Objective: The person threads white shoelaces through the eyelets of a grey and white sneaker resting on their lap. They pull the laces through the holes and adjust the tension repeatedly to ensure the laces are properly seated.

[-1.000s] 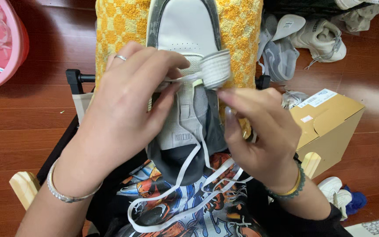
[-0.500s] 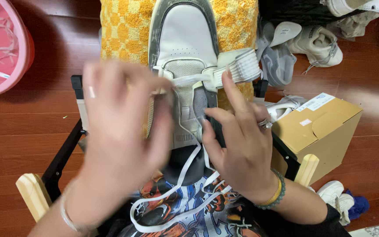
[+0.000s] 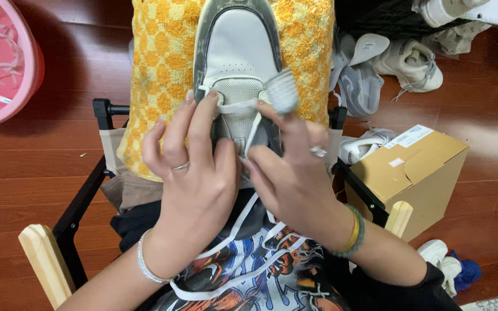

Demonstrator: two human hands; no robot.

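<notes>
White sneaker (image 3: 236, 55) — toe pointing away, lying on a yellow checkered cloth (image 3: 162, 63) — white lace (image 3: 234, 107) half-threaded.

**Where things lie around the two grips**

The sneaker (image 3: 236, 52) lies toe-away on a checked towel (image 3: 157, 69), which drapes over a folding chair (image 3: 90, 190). The left hand (image 3: 194, 173) and right hand (image 3: 286, 173) meet over the shoe's lacing, side by side and touching. The lace (image 3: 234, 230) trails from the grips toward the person, down onto the printed shirt (image 3: 260, 276). Left of the grips, well apart, a basin (image 3: 7, 57) stands on the floor (image 3: 41, 150). Right of the grips sits a cardboard box (image 3: 416, 173); beyond it, farther away, lie loose sneakers (image 3: 404, 63).
</notes>
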